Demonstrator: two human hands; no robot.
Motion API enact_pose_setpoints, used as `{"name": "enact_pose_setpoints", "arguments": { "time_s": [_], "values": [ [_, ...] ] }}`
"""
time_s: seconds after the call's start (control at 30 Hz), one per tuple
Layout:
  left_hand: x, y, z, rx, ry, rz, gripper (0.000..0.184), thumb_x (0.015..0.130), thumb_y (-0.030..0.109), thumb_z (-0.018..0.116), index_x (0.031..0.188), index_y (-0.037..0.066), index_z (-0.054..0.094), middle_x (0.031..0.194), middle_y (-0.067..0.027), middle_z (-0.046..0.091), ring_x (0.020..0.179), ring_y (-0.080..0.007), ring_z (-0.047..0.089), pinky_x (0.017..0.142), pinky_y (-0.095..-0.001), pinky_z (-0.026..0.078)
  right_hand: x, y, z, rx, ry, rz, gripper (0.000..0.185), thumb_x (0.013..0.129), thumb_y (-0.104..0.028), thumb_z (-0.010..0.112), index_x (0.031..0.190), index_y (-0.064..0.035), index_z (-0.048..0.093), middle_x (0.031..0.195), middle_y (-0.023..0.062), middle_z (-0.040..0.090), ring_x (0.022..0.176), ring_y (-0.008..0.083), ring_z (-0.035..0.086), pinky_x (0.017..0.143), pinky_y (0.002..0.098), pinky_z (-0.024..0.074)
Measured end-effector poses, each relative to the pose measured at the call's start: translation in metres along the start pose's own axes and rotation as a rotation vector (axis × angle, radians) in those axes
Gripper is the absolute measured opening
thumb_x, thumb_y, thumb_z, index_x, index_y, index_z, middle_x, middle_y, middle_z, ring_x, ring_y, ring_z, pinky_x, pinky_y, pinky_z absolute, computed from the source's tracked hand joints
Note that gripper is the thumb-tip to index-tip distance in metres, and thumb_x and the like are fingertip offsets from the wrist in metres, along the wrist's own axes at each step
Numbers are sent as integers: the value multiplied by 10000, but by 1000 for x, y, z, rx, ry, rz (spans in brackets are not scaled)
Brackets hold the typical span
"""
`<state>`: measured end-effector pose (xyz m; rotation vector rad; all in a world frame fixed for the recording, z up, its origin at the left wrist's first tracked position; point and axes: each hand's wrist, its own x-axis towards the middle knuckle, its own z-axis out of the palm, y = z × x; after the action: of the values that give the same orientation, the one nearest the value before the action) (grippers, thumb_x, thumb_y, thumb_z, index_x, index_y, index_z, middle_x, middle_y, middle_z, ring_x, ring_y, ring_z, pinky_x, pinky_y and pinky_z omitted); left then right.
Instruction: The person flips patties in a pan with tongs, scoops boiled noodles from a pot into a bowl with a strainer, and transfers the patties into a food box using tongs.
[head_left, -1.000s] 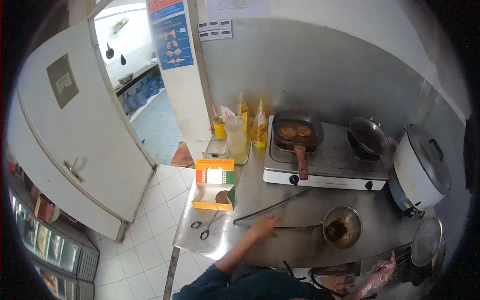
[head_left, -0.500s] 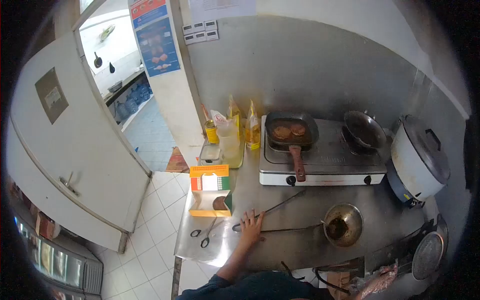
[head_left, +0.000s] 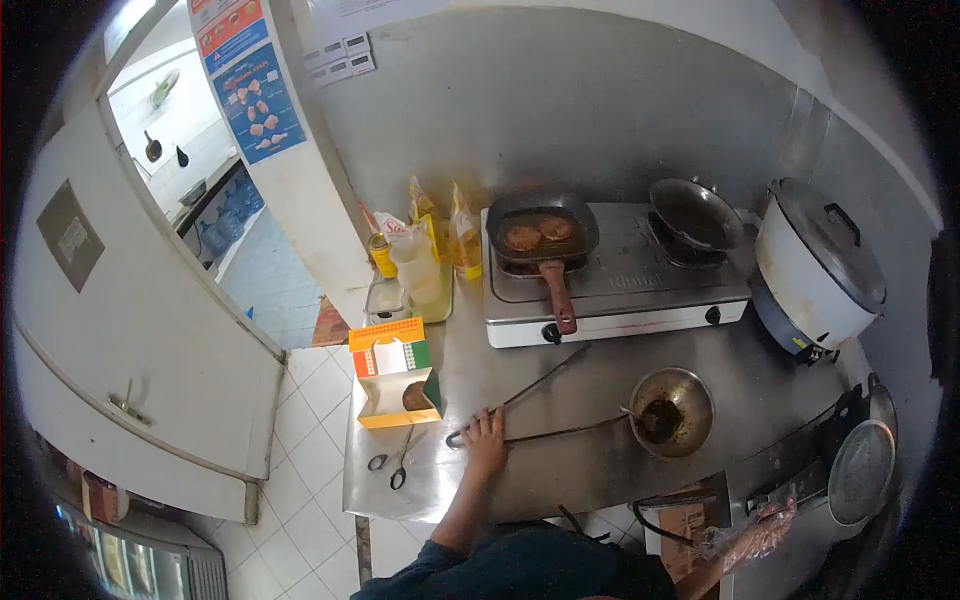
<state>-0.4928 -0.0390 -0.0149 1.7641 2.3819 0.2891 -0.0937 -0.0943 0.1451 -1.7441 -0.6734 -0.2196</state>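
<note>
Left hand (head_left: pixel 487 442) has moved off the middle of the lower arm of the tongs (head_left: pixel 545 384) to near their bend; camera view has shifted too. Hands well apart. Left: fingers a bit spread, lying over the tongs near the bend, can't tell if closed on them. Right hand (head_left: pixel 768 528): in clear plastic, low at right past the counter's front edge, near the round pan (head_left: pixel 862 472); can't tell if it grips anything.

Tongs lie spread on the metal counter (head_left: pixel 560 470), bend at left, one arm angled up toward the stove (head_left: pixel 640 275), the other reaching the metal bowl (head_left: pixel 672 412), which has dark residue inside. Open box (head_left: pixel 395 378) with one patty (head_left: pixel 414 397) in it, left of the stove; scissors (head_left: pixel 399 466) just in front, handles toward the near edge. Square pan (head_left: pixel 541 235) with two patties (head_left: pixel 538 234) on left burner, handle pointing to the front; dark wok (head_left: pixel 695 214) on right burner. Big white pot (head_left: pixel 818 260), lid on, right of stove. Oil pouches (head_left: pixel 464 238), yellow can (head_left: pixel 382 256) and clear jug (head_left: pixel 417 272) grouped behind the box.
</note>
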Motion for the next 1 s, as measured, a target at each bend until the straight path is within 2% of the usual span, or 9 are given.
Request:
{"name": "enact_pose_setpoints", "arguments": {
  "time_s": [0.07, 0.17, 0.27, 0.47, 0.57, 0.67, 0.8, 0.9, 1.0],
  "values": [
    [3, -1, 4, 28, 50, -1, 807, 619, 292, 622, 1243, 153, 130, 1231, -153, 232, 1131, -377, 200, 875, -543, 169, -3, -13, -1, -44, 7, 15, 452, 848, -376, 249, 948, 0, 480, 903, 142, 498, 763, 235, 481, 650, 336, 406],
    [5, 2, -4, -33, 30, 5, 828, 604, 311, 632, 1242, 139, 133, 1244, -158, 201, 1136, -384, 182, 884, -539, 155, 5, 27, 0, -306, 61, -324, 457, 848, -379, 233, 968, -14, 482, 905, 147, 497, 770, 237, 482, 656, 335, 405],
    [2, 8, -16, -63, 2, -35, 820, 598, 309, 639, 1238, 139, 155, 1257, -162, 163, 1140, -398, 157, 886, -542, 145, 4, 31, 0, -400, 37, -200, 442, 852, -368, 219, 986, -40, 483, 916, 137, 500, 791, 240, 489, 651, 335, 402],
    [-18, 38, -66, -19, 39, -4, 714, 631, 284, 628, 1210, 128, 240, 1254, -158, 192, 1139, -373, 198, 890, -505, 196, 3, 35, 7, 33, 48, -145, 447, 835, -417, 254, 1001, -67, 477, 860, 112, 499, 735, 210, 474, 631, 306, 391],
    [-14, 57, -88, -697, -98, 381, 510, 715, 231, 553, 1154, 78, 344, 1162, -142, 364, 1067, -284, 355, 868, -394, 294, 5, 52, 4, 127, -48, 52, 438, 829, -415, 297, 1009, -50, 460, 809, 82, 477, 689, 146, 439, 620, 254, 376],
    [-30, 113, -111, -989, -318, 526, 344, 777, 155, 472, 1093, 37, 404, 1049, -112, 472, 980, -199, 447, 836, -298, 342, 4, 46, -6, 350, -184, 5, 426, 831, -395, 320, 1019, -30, 435, 774, 54, 449, 672, 101, 409, 603, 210, 359],
    [-61, 192, -127, -1070, -752, 618, 328, 808, 187, 431, 1104, 48, 401, 1069, -112, 454, 988, -202, 434, 833, -307, 343, 0, 45, -20, 665, -285, 96, 371, 819, -317, 410, 995, 10, 416, 753, 58, 446, 682, 118, 445, 593, 194, 371],
    [-86, 245, -91, -1216, -992, 844, 332, 821, 203, 409, 1115, 50, 391, 1078, -111, 441, 990, -199, 422, 834, -312, 337, 3, 58, -25, 699, -603, 37, 335, 790, -286, 435, 976, -7, 435, 778, 54, 474, 696, 135, 473, 592, 227, 396],
    [-122, 292, -68, -1278, -1017, 963, 335, 830, 219, 391, 1117, 46, 387, 1078, -107, 432, 980, -186, 417, 825, -311, 339, 0, 100, -35, 676, -850, 8, 302, 762, -255, 461, 956, -24, 455, 804, 50, 503, 711, 153, 501, 591, 260, 421]
  ]
}}
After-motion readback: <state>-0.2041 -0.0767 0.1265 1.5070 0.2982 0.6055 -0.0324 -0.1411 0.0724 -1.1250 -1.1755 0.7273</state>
